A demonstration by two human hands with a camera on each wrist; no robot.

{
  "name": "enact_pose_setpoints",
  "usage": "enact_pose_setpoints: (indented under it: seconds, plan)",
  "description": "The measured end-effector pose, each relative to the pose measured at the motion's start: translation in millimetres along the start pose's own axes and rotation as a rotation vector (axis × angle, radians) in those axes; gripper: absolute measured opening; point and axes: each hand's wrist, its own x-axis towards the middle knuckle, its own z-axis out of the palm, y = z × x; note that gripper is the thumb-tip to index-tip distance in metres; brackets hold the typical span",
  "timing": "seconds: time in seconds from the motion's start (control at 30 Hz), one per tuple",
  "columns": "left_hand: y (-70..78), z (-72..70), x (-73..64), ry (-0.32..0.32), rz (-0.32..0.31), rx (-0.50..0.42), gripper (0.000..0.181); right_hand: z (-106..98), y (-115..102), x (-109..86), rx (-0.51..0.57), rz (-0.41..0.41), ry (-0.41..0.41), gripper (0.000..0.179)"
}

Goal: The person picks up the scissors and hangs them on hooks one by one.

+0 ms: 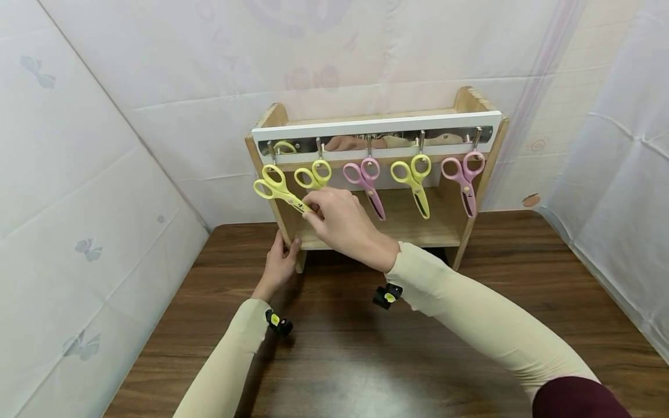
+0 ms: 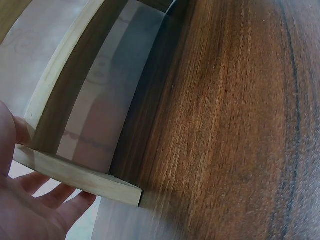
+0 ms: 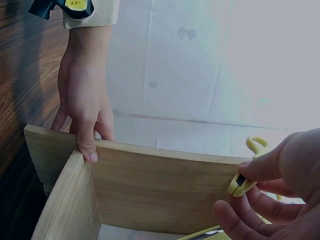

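A wooden rack with a metal hook rail stands at the back of the table. My right hand pinches a yellow pair of scissors by its blades, handles up and left, just below the leftmost hook. The same scissors show in the right wrist view between my fingertips. My left hand grips the rack's left side panel, thumb inside, fingers outside. Several more scissors hang from the rail: yellow, pink, yellow, pink.
The rack sits on a dark wood table. White sheeting closes in the left, back and right sides. In the left wrist view the rack's foot rests on the tabletop.
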Motion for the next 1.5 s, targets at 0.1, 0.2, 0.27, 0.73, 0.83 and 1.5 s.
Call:
enact_pose_setpoints:
  seconds: [0.1, 0.2, 0.27, 0.73, 0.83, 1.5]
  plan:
    - [0.2, 0.1, 0.2, 0.002, -0.001, -0.003, 0.05, 0, 0, 0.2, -0.006, 0.004, 0.0, 0.008]
    - [0.1, 0.2, 0.6, 0.003, 0.001, -0.005, 0.05, 1, -1, 0.5, -0.011, 0.012, -0.005, 0.008]
    - [-0.2, 0.2, 0.9, 0.004, 0.001, -0.005, 0.05, 1, -1, 0.7, -0.014, 0.015, -0.01, 0.007]
    - [1.4, -1.4, -0.5, -0.009, 0.006, -0.012, 0.05, 2, -3, 2.3, -0.015, 0.034, -0.023, 0.007]
    - [1.1, -1.1, -0.3, -0.01, 0.002, -0.006, 0.05, 2, -3, 2.7, -0.01, 0.034, -0.023, 0.007]
    - [0.9, -2.1, 0.1, -0.026, -0.001, -0.014, 0.052, 11, 0, -3.0, -0.034, 0.127, -0.034, 0.008]
